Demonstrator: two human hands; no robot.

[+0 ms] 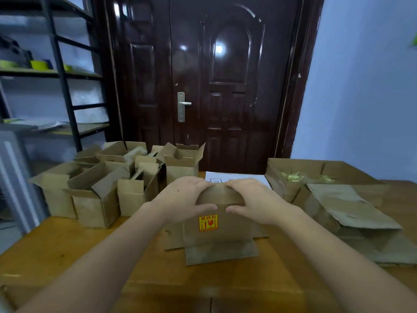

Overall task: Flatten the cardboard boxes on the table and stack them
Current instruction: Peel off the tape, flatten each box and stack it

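Note:
A small cardboard box (pixel 222 233) with a red and yellow sticker lies at the middle of the wooden table (pixel 67 249), its flaps spread at the near side. My left hand (pixel 180 196) grips its far top edge from the left, thumb on the front face. My right hand (pixel 257 199) grips the same edge from the right. Several upright open boxes (pixel 101 188) crowd the table's far left. Flattened cardboard (pixel 352 208) lies piled at the right.
A white sheet of paper (pixel 234 177) lies beyond the held box. A large open carton (pixel 316 170) sits at the far right. A dark door (pixel 203 86) stands behind the table, and a metal shelf rack (pixel 61 75) at the left.

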